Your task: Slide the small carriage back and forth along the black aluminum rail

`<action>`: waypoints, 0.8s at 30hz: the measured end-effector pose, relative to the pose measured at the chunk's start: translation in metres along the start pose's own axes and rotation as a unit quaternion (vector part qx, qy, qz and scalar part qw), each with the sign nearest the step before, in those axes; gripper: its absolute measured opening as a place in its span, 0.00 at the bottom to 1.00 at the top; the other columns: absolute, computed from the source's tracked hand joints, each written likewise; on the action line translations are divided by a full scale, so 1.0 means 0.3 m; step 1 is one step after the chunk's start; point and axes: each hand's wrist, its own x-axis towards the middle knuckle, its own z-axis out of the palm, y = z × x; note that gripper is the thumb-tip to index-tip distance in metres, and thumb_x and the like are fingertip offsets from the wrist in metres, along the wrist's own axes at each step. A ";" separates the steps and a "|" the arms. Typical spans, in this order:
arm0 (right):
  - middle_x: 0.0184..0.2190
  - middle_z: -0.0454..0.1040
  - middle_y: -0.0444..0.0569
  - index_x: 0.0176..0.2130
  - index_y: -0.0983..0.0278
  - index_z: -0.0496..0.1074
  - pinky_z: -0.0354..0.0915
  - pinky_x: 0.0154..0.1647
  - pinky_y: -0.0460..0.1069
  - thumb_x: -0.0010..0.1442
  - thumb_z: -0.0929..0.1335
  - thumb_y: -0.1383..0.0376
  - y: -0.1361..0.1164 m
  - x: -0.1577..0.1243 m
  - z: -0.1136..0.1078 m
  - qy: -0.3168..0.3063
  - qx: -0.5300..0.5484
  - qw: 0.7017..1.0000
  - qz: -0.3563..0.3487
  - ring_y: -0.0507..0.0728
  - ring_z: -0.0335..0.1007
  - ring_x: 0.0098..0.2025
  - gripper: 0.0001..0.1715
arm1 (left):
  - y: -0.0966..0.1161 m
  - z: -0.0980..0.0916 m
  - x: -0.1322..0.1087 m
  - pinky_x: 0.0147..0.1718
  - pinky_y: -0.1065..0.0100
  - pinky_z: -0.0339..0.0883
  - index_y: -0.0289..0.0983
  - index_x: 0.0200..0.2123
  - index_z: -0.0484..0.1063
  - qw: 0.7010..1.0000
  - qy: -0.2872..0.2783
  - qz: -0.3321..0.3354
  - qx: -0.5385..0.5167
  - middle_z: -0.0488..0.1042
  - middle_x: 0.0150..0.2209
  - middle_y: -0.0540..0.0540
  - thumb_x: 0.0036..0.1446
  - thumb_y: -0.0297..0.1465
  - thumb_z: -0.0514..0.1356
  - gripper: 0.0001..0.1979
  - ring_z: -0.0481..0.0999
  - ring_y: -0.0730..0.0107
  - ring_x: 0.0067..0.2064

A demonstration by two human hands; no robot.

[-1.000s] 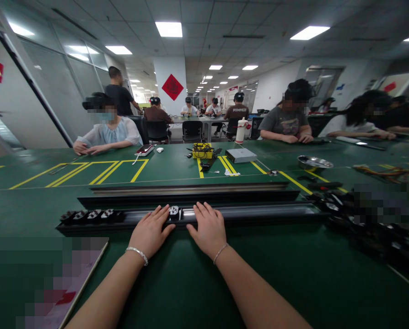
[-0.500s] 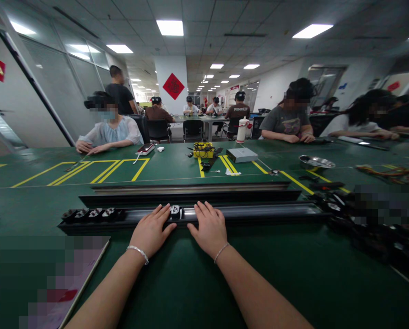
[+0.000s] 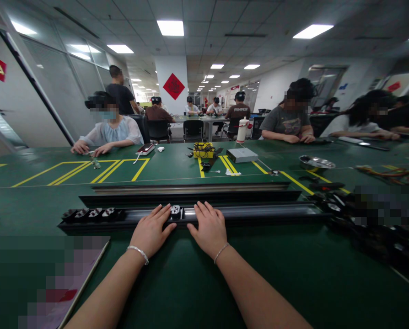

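Note:
A long black rail [image 3: 259,213] with a shiny channel lies crosswise before me on the green table. My left hand [image 3: 152,232] rests flat over it, fingers stretched out. To its right my right hand [image 3: 208,228] lies on the same rail, fingers extended and thumb spread toward the left hand. Between the hands sits a small black-and-white socket-like module [image 3: 176,211] in the channel; the left fingertips are close beside it, and I cannot tell whether they touch. Several similar modules [image 3: 95,214] stand in a row at the rail's left end.
Two more black rails [image 3: 191,198] lie just behind. Farther back are a yellow box with cables [image 3: 203,149], a grey box [image 3: 242,155] and a metal bowl [image 3: 317,161]. Black parts [image 3: 348,219] pile up at right; a flat panel [image 3: 84,278] lies front left. Co-workers sit across the table.
My hands and the rail stay as they were. Across the table at left, a co-worker's hands have shifted, and a small clear item now lies before them.

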 end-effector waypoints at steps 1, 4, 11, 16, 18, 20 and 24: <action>0.58 0.56 0.47 0.55 0.62 0.58 0.43 0.54 0.53 0.55 0.59 0.52 0.000 0.000 0.001 0.001 -0.001 1.000 -0.001 0.58 0.44 0.59 0.31 | 0.000 -0.001 0.000 0.52 0.60 0.56 0.42 0.56 0.56 1.000 0.000 0.000 0.000 0.57 0.58 0.52 0.55 0.44 0.45 0.26 0.52 0.64 0.60; 0.57 0.56 0.47 0.55 0.62 0.58 0.43 0.54 0.53 0.55 0.59 0.52 0.002 -0.001 0.002 0.006 0.002 1.000 -0.001 0.58 0.45 0.59 0.31 | 0.001 -0.002 0.000 0.52 0.59 0.55 0.41 0.56 0.56 1.000 0.000 0.001 -0.003 0.57 0.58 0.52 0.55 0.44 0.45 0.26 0.52 0.64 0.60; 0.57 0.56 0.47 0.55 0.62 0.58 0.43 0.53 0.53 0.55 0.59 0.52 0.005 0.001 0.004 0.003 0.008 1.000 -0.003 0.58 0.45 0.59 0.31 | 0.003 0.003 0.001 0.50 0.59 0.57 0.43 0.56 0.56 1.000 -0.001 -0.008 -0.004 0.57 0.58 0.52 0.55 0.44 0.46 0.26 0.52 0.63 0.60; 0.58 0.56 0.48 0.55 0.62 0.58 0.43 0.53 0.53 0.55 0.59 0.52 0.004 0.001 0.004 -0.001 0.006 1.000 -0.001 0.59 0.44 0.59 0.31 | 0.001 0.007 0.000 0.51 0.59 0.56 0.43 0.56 0.56 1.000 0.004 -0.003 -0.005 0.57 0.58 0.53 0.55 0.44 0.45 0.26 0.52 0.64 0.60; 0.58 0.56 0.47 0.55 0.62 0.58 0.43 0.53 0.53 0.55 0.59 0.51 0.004 0.001 0.004 0.000 0.006 1.000 -0.001 0.58 0.44 0.59 0.31 | 0.001 0.006 0.000 0.51 0.60 0.56 0.43 0.55 0.56 1.000 0.002 -0.003 -0.003 0.57 0.58 0.53 0.55 0.45 0.45 0.26 0.52 0.65 0.60; 0.58 0.56 0.47 0.55 0.62 0.58 0.43 0.53 0.53 0.55 0.59 0.51 0.003 0.001 0.002 -0.001 0.003 1.000 -0.001 0.58 0.44 0.59 0.31 | 0.001 0.005 0.000 0.51 0.60 0.56 0.43 0.55 0.56 1.000 0.000 -0.006 -0.003 0.57 0.58 0.53 0.55 0.45 0.45 0.26 0.52 0.65 0.60; 0.58 0.55 0.47 0.56 0.62 0.57 0.43 0.54 0.53 0.55 0.59 0.51 0.002 0.000 -0.001 -0.011 -0.004 1.000 0.001 0.58 0.44 0.59 0.32 | 0.002 0.003 0.001 0.52 0.60 0.55 0.43 0.55 0.56 1.000 -0.001 -0.007 -0.003 0.57 0.58 0.53 0.55 0.45 0.45 0.26 0.51 0.65 0.60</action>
